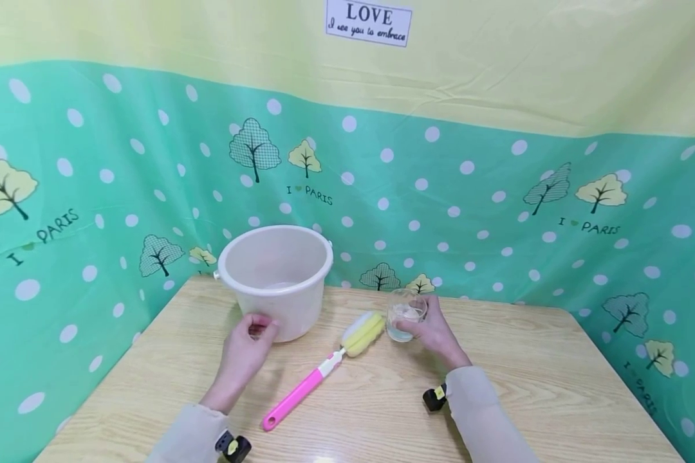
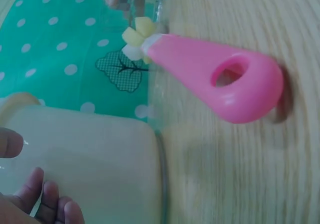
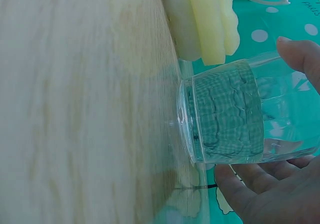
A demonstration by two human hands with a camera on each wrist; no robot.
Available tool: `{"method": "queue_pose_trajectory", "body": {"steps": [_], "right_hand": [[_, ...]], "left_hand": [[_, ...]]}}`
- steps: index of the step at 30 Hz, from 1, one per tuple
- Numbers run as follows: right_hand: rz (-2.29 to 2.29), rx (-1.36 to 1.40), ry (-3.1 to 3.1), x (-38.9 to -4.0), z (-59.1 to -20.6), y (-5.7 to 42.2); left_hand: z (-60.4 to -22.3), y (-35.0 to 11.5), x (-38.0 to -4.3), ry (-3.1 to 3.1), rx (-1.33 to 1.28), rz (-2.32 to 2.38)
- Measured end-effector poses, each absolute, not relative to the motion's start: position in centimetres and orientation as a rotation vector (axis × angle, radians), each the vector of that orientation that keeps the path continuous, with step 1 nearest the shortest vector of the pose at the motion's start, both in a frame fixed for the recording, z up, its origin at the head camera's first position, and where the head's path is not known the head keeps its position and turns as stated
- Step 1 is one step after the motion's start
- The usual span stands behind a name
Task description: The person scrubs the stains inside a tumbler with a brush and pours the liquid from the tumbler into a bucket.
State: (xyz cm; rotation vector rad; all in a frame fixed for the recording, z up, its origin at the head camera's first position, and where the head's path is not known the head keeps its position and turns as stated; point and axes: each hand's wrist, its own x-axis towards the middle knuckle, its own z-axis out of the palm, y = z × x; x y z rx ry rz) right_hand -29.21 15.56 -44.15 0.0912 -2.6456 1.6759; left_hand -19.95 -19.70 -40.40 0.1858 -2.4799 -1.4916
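A white bucket [image 1: 269, 299] stands at the back left of the table. My left hand [image 1: 248, 350] is at its front wall with fingers loosely bent; in the left wrist view the thumb [image 2: 9, 143] and fingers lie apart with nothing between them. My right hand [image 1: 434, 329] grips a clear drinking glass [image 3: 230, 114], partly filled with clear liquid, thumb on one side and fingers on the other. The glass is upright, its base at or just above the tabletop. Between the hands lies a sponge bottle brush [image 1: 361, 333] with a pink handle [image 2: 215, 79].
The wooden table [image 1: 556, 399] carries these things. A green and yellow printed curtain [image 1: 469, 212] hangs behind it and along both sides. The brush's sponge head lies close to the left of the glass.
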Motion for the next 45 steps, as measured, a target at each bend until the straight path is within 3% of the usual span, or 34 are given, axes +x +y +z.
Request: {"method": "queue_pose_trajectory", "body": {"steps": [45], "right_hand": [[1.644,0.09,-2.651,-29.2,-44.2,15.5]], "left_hand": [[-37.7,-21.7,-21.9,-2.069,0.395,-1.663]]}}
